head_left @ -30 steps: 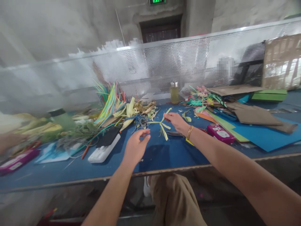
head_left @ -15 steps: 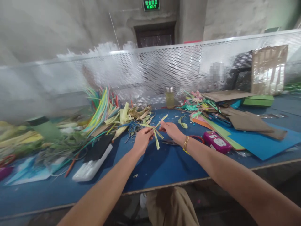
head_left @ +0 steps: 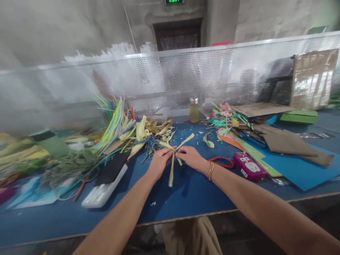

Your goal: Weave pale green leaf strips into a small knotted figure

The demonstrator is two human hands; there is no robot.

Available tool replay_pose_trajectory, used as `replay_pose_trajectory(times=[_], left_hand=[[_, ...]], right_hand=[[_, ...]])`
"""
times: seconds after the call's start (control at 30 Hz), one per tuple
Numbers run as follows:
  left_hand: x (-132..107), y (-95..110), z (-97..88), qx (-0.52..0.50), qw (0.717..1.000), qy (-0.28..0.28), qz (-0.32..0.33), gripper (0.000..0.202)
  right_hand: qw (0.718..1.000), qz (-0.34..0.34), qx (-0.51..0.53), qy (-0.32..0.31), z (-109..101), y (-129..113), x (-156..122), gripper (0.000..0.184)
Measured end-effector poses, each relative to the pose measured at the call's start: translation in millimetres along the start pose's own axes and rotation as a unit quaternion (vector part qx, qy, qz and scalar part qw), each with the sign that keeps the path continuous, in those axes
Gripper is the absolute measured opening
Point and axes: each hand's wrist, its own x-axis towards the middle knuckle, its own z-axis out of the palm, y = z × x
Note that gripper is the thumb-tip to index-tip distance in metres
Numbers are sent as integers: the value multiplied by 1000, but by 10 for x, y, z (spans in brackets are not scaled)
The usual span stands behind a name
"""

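Pale green corn husk strips (head_left: 171,173) cross between my two hands, over the near middle of the blue table. My left hand (head_left: 158,163) pinches them at the crossing, its thumb and fingers closed. Right against it, my right hand (head_left: 191,158) also has its fingertips closed on the husk strips. One strip hangs down below the fingers, and others stick out up to the left and up to the right. My fingers hide how the strips join. A loose piece of husk (head_left: 208,140) lies behind my right hand.
Scissors with red handles (head_left: 225,166) and a purple box (head_left: 247,167) lie right of my right wrist. Left stand a corn husk pile (head_left: 141,129), coloured stems (head_left: 117,115) and a white case (head_left: 102,194). A bottle (head_left: 194,112) stands behind; coloured sheets (head_left: 297,168) spread right.
My hands have drawn closer together at the crossing and moved slightly down. The hanging strip reaches lower, and another now points further up to the right. The view has tilted a little downward.
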Motion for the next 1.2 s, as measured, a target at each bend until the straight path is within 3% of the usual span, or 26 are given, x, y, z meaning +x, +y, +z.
replay_pose_trajectory(times=[0.07, 0.2, 0.43, 0.53, 0.67, 0.9, 1.1, 1.2], left_hand=[[-1, -8, -2, -43, 999, -13, -16, 35], [22, -28, -11, -28, 999, -5, -27, 36], [31, 3, 11, -16, 999, 25, -22, 36], [-7, 13, 27, -11, 999, 39, -18, 33], [-55, 22, 50, -10, 999, 28, -34, 30], [-124, 125, 122, -22, 998, -17, -61, 35], [-154, 90, 123, 60, 996, -22, -65, 37], [-140, 86, 119, 102, 993, -20, -61, 38]], right_hand=[[1000, 10, -6, 15, 22, 9, -9, 20], [1000, 11, -17, 21, 52, 5, -32, 21], [998, -41, -28, 28, 30, -59, -54, 17], [997, -54, -50, 13, 15, -46, -55, 23], [993, -43, -102, 41, -16, -18, -40, 41], [983, -67, -151, 77, -114, -69, -38, 43], [983, -46, -174, 49, -125, -59, -27, 45], [978, -82, -176, 80, -114, -69, -28, 42]])
